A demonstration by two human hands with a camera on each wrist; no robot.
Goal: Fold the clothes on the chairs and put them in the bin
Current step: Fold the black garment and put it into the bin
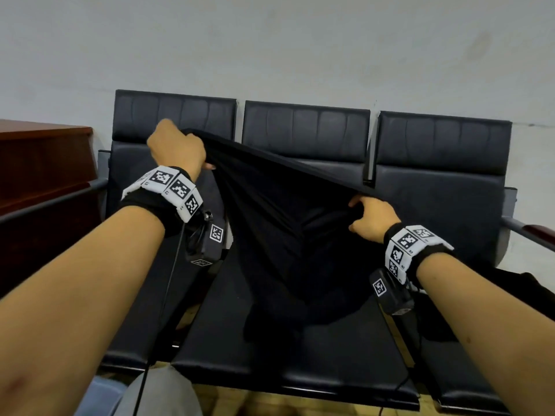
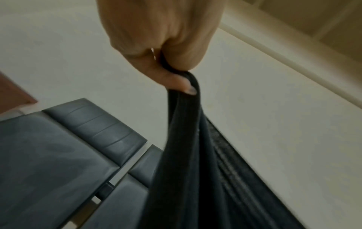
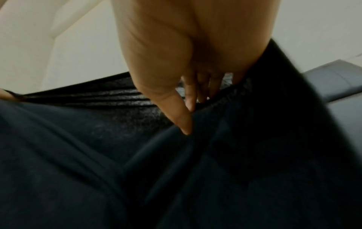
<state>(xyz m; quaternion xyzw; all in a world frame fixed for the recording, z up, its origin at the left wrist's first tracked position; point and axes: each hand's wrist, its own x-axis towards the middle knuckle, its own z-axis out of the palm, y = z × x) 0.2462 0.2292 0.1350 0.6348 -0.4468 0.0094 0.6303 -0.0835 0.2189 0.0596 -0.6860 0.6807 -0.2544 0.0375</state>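
Observation:
A black garment point(image 1: 270, 235) hangs stretched between both hands above the middle black chair point(image 1: 300, 355). My left hand point(image 1: 177, 148) is raised high at the left and pinches one bunched corner of the garment point(image 2: 188, 124) between thumb and curled fingers point(image 2: 176, 80). My right hand point(image 1: 372, 219) is lower at the right, fingers point(image 3: 188, 99) curled round the other end of the garment point(image 3: 98, 155). The top edge runs taut from left hand down to right hand. The lower part droops onto the seat.
Three black padded chairs stand in a row against a grey wall point(image 1: 270, 40). A reddish wooden desk point(image 1: 39, 163) is at the left. More dark cloth point(image 1: 516, 283) lies on the right chair. A pale blue container edge point(image 1: 99, 394) shows at the bottom left.

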